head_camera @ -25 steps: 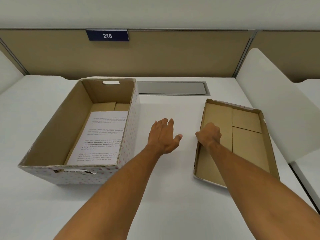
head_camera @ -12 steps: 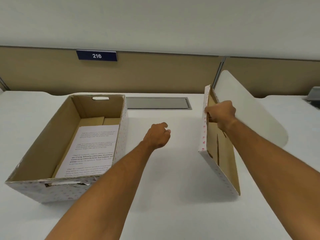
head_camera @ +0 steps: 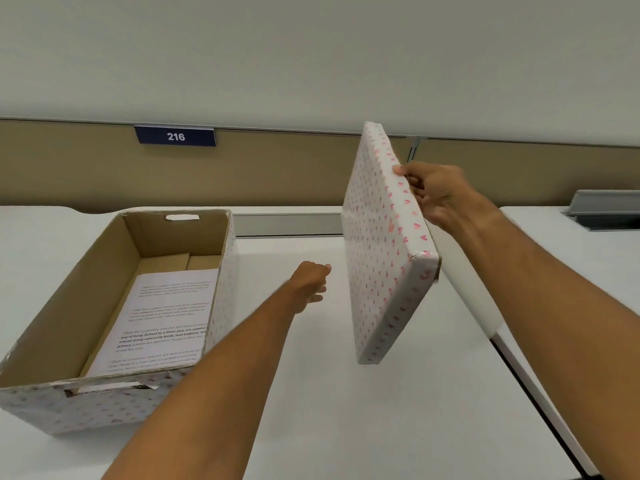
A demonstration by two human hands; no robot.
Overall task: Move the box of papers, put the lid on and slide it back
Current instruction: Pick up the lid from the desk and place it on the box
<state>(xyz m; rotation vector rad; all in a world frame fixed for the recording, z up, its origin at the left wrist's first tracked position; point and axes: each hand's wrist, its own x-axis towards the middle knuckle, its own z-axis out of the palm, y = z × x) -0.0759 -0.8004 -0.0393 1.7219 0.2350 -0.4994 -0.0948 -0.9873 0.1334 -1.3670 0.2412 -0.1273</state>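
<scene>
The white desk carries everything, backed by a tan partition with a blue number plate reading 216. On its left side sits the open box, patterned outside and plain brown inside, with a sheet of printed paper lying flat on its floor; nothing covers it yet. To the right, well clear of the desk and apart from the box, the lid hangs nearly on edge, its heart-patterned top turned toward the box. It seems to be held this way because it is being turned over so the hollow side can face down. The right hand has a closed grip on the lid's upper right rim, thumb on the patterned face and the other fingers behind it. The left hand hovers above the desk between box and lid, holding nothing, fingers loosely curled, probably placed to catch the lid's lower edge and steady it.
</scene>
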